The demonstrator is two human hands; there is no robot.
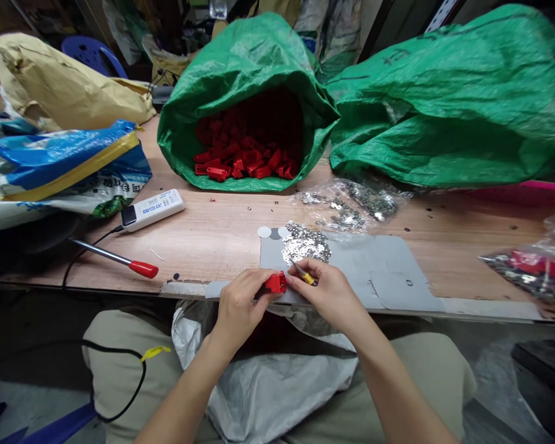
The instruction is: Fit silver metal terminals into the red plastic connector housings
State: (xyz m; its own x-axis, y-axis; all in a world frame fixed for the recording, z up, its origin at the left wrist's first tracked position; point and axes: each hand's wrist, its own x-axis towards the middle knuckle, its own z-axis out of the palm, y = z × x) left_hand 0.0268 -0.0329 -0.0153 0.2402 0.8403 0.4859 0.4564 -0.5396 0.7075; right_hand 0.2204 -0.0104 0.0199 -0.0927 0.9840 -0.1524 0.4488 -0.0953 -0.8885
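Observation:
Between the fingertips and thumb of my left hand (240, 303) is a small red plastic part (275, 283), just above the table's front edge. My right hand (330, 293) is closed around a small pointed metal tool with a yellow grip (308, 279), its tip pointing up and to the left. The right fingertips come up close to the red part; whether they also pinch a tiny piece cannot be made out. Behind the hands, a heap of small shiny metal pieces (305, 243) lies on a grey sheet (356, 268).
A green sack (240, 68) lies open with red parts (250, 157) inside; another green sack (444, 111) is at right. Clear bags of metal pieces (351, 203) sit behind the heap. Leftward are a red-handled tool (143, 269) and white power bank (153, 209). A grey-white sack (277, 382) covers my lap.

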